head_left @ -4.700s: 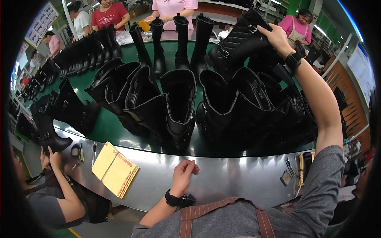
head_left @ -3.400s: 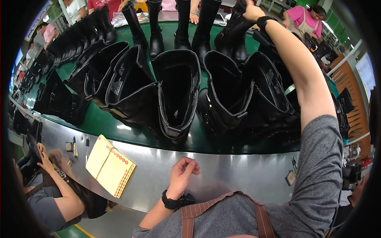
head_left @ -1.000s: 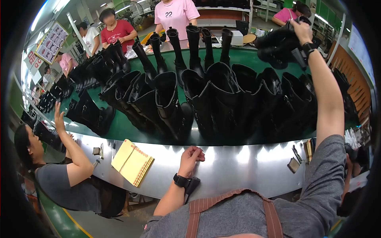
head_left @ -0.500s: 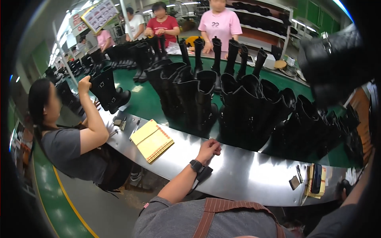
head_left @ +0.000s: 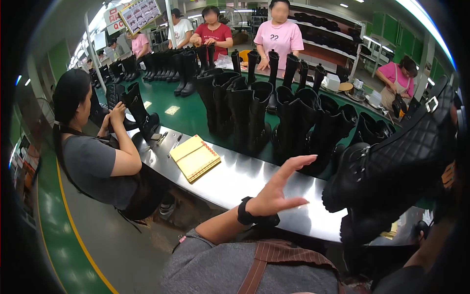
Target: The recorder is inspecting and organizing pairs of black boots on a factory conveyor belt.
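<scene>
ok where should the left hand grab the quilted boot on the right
Probably the foot, coming from the left: the boot is tilted, its toe toward the open left hand, while the shaft slants up to the right. The toe and thick sole look easy to clasp.

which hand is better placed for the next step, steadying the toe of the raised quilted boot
Likely the left hand: it holds nothing, and its spread thumb and fingers point toward the toe of the quilted boot. The right hand can't be made out.
</scene>
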